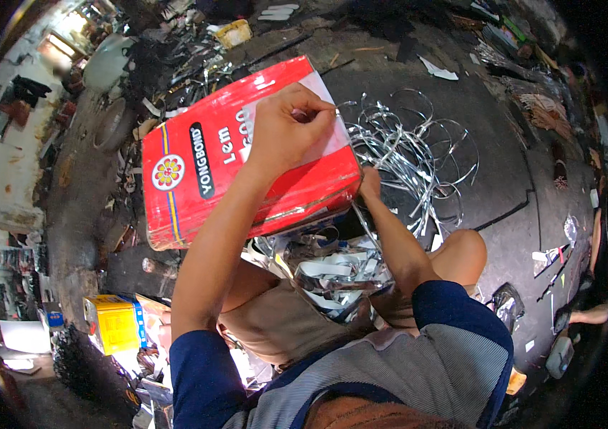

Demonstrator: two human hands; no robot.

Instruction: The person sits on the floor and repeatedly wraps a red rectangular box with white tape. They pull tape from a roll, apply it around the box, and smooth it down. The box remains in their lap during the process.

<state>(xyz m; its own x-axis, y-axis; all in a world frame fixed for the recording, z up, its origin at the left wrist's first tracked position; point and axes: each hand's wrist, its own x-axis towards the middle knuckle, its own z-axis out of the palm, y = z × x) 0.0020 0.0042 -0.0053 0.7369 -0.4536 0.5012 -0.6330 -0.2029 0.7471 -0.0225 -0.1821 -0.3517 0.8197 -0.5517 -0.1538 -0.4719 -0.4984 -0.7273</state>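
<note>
A red cardboard box (197,136) with a round flower emblem and a pale panel at its right end lies tilted in front of me. My left hand (290,125) is over its top, thumb and fingers pinched together at the right end; a thin silver strip (347,104) shows at the fingertips. My right hand (370,184) is against the box's right lower corner, its fingers mostly hidden by the box. Just right of the box is a loose tangle of shiny silver strips (418,154). More silver and white strips (332,275) are bunched between my legs.
A yellow box (114,325) stands at the lower left. Scraps and strips litter the dark floor (490,207), thickest at the far left. A small yellow container (233,33) sits at the far side. Another person's foot (590,314) shows at the right edge.
</note>
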